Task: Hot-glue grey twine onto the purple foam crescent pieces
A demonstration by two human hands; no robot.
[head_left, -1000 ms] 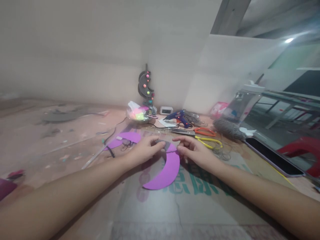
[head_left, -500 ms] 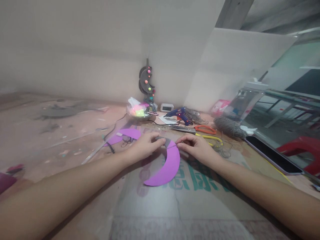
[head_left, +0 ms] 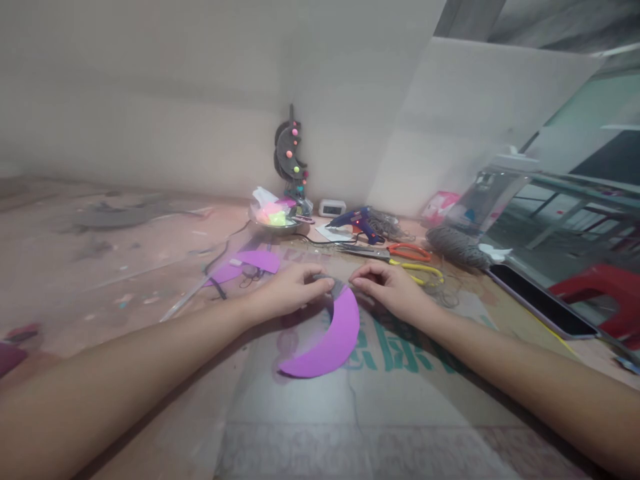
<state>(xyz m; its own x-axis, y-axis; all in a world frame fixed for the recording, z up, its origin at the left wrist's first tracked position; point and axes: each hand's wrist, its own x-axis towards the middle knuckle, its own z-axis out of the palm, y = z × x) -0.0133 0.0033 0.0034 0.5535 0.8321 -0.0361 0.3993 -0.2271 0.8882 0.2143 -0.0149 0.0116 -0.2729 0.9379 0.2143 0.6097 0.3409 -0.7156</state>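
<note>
A purple crescent cutout [head_left: 330, 343] is held above the cardboard, its upper end wrapped in grey yarn [head_left: 338, 287]. My left hand [head_left: 295, 290] pinches that wrapped end between thumb and fingers. Close by on the right, my right hand [head_left: 383, 283] is closed in a pinch at the crescent's upper edge, on the grey yarn; the strand itself is barely visible now. The crescent's bare lower tip points left, toward me.
Behind my hands lie scissors [head_left: 367, 252], a blue glue gun [head_left: 357, 221] and a bowl of bright pieces [head_left: 277, 230]. A grey yarn ball [head_left: 455, 247] and phone [head_left: 543, 300] are right. Purple scraps [head_left: 255, 259] lie left. A decorated grey crescent [head_left: 287, 153] stands against the wall.
My right hand has shifted slightly up and away from the crescent's face, where a strand crossed before. The crescent's lower tip has swung slightly left and down.
</note>
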